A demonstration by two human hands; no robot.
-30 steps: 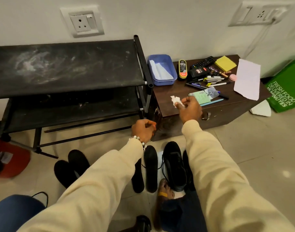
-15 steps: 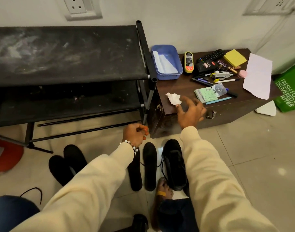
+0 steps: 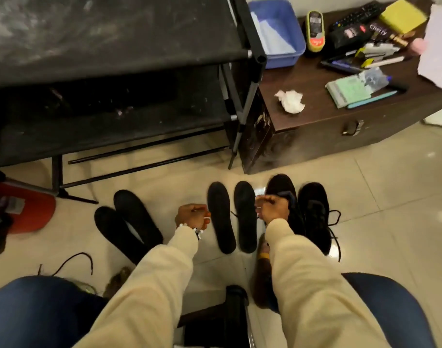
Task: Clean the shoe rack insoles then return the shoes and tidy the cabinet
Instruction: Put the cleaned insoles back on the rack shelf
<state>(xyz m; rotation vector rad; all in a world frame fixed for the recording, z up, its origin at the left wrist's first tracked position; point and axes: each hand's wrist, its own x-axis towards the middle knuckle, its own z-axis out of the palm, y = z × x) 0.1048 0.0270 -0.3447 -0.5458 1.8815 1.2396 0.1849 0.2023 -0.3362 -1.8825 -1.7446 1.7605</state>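
Two black insoles [image 3: 220, 217] [image 3: 245, 222] lie side by side on the tiled floor. A pair of black lace-up shoes [image 3: 314, 212] stands right of them. My right hand [image 3: 272, 209] is curled at the opening of the left shoe [image 3: 280, 185], gripping its collar. My left hand [image 3: 191, 217] hovers left of the insoles, fingers curled, holding nothing I can make out. Two more black insoles [image 3: 129, 224] lie further left. The dusty black shoe rack [image 3: 114, 33] stands behind with bare shelves. A crumpled white tissue [image 3: 290, 101] lies on the brown cabinet [image 3: 315, 126].
The cabinet top carries a blue tray [image 3: 277, 49], remote, pens, sticky notes and papers. A red object [image 3: 26, 209] sits at the left under the rack. A loose black lace [image 3: 72, 262] lies by my knee. Bare tiles stretch to the right.
My right hand let go of the tissue on the cabinet and dropped to the left black shoe. My left hand lowered toward the floor. The view tilted down.
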